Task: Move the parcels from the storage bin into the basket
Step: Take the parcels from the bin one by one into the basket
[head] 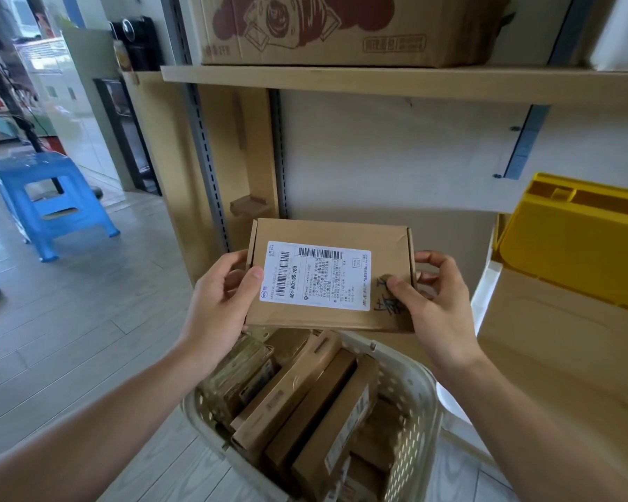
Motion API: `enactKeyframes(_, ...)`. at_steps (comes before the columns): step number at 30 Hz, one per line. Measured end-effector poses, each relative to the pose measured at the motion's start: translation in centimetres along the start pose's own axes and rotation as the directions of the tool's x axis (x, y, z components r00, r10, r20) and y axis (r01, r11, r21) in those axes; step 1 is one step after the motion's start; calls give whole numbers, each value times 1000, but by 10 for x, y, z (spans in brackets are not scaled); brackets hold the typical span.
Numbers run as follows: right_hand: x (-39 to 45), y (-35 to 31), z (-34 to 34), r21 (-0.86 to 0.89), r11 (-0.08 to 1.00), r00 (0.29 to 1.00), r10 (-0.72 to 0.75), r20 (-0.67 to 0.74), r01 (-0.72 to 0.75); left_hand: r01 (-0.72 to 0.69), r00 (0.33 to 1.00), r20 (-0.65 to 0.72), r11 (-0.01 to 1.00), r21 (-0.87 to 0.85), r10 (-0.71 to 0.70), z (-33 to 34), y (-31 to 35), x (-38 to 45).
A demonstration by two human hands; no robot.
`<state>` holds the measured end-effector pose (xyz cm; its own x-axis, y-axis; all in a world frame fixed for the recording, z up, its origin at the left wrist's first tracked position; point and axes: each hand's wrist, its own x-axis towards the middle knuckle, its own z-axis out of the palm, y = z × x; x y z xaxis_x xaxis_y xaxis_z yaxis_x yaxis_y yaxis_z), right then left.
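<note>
I hold a flat brown cardboard parcel (327, 233) with a white shipping label, level and just above the far end of the basket. My left hand (220, 295) grips its left edge, thumb on the label. My right hand (437, 298) grips its right edge, thumb on top by some handwriting. Below stands a cream perforated basket (419, 396) on the floor, with several brown parcels (301, 396) standing on edge inside it. A yellow storage bin (577, 244) sits tilted on a wooden shelf at the right; its contents are hidden.
A wooden shelf unit (377, 83) rises straight ahead, with a large printed carton (341, 30) on the upper board. A blue plastic stool (48, 201) stands on the pale floor to the left. A lower shelf board (559, 349) lies at the right.
</note>
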<state>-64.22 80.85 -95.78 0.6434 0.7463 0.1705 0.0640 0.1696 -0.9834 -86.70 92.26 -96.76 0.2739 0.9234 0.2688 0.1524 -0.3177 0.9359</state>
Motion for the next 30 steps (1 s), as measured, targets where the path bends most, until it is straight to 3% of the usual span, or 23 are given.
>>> enactKeyframes(8,-2,-1,-3,-36,997,996,65,61,-63,90,987,-126,994,-54,-96,4,5,2)
enactKeyframes(12,-2,-3,-5,-67,995,970,93,224,-80,209,961,-117,937,-281,-249,2,10,2)
enactKeyframes(15,-4,-3,-2,-61,996,966,85,245,-73,268,943,-49,839,-473,-329,2,11,2)
enactKeyframes(19,-7,-2,1,-29,996,968,92,235,-88,263,954,54,739,-620,-295,9,16,0)
enactKeyframes(22,-6,0,1,-45,994,975,111,193,-104,266,960,87,768,-583,-266,17,20,-3)
enactKeyframes(26,-3,4,-3,-90,990,978,125,167,-111,237,970,134,921,-308,-205,22,20,-6)
enactKeyframes(30,-4,2,-4,-77,992,982,113,149,-103,203,970,173,958,-202,-169,28,23,-8)
